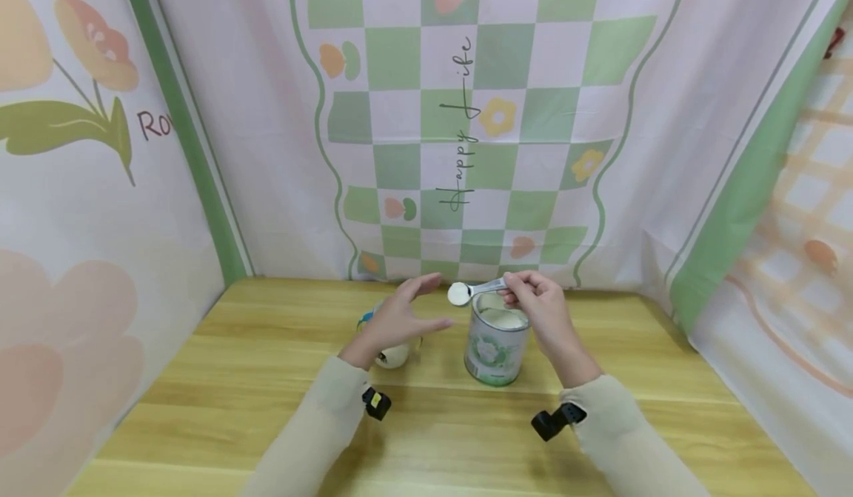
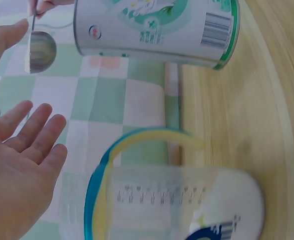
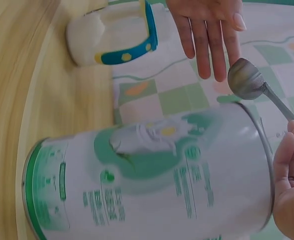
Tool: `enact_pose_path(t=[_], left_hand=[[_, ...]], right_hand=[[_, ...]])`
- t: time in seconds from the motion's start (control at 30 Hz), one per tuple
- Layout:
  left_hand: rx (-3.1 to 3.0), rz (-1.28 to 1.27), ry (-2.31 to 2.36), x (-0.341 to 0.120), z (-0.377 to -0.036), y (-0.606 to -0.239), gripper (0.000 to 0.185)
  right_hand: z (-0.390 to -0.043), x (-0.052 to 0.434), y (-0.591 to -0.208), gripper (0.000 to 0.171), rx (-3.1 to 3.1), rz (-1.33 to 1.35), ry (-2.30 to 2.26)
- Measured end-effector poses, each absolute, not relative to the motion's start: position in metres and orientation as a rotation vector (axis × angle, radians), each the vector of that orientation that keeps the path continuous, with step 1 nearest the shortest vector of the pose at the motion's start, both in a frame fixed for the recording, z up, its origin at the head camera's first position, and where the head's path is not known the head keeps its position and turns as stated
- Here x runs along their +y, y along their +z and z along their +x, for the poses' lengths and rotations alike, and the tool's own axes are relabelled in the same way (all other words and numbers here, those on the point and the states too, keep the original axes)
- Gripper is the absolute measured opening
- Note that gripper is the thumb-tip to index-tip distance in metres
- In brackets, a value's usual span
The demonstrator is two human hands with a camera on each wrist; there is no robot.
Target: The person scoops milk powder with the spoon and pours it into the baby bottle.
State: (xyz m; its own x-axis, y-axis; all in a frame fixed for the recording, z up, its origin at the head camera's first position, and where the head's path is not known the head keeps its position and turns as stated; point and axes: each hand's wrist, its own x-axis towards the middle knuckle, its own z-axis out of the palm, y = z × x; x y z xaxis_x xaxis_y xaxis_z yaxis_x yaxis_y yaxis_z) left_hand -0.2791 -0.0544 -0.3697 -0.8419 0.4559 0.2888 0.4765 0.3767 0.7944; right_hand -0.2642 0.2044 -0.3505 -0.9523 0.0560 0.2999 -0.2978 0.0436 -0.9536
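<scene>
My right hand (image 1: 541, 310) pinches the handle of a measuring scoop (image 1: 489, 286) filled with white powder (image 1: 459, 293). That scoop is held level, just above and left of the rim of an open milk powder can (image 1: 493, 360). Pale powder shows inside the can, which stands upright on the table. My left hand (image 1: 395, 321) is raised with fingers spread and nothing in it, its fingertips close to the scoop's bowl. Below it stands a clear baby bottle (image 2: 156, 195) with a blue and yellow handle (image 2: 104, 170) and white contents at the bottom, partly hidden by the hand in the head view.
The wooden table (image 1: 266, 378) ends at a patterned curtain (image 1: 449, 127) behind the can. More printed cloth hangs at the left (image 1: 73, 223) and the right (image 1: 793, 260). A small black camera sits on each wrist.
</scene>
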Motion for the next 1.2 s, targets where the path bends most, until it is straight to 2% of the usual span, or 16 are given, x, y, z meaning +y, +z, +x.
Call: enact_pose_path(t=[0.5,1.2], left_hand=[[-2.585,-0.798,-1.536,-0.091,-0.282,-0.373,0.089],[-2.666,-0.653,-1.512,-0.127,-0.280,-0.394,0.089]], right_hand=[[-0.270,0.175,-0.342,0.038,-2.217,0.279,1.910],[-0.273,0.135,-0.340,0.022,-2.325,0.378,1.905]])
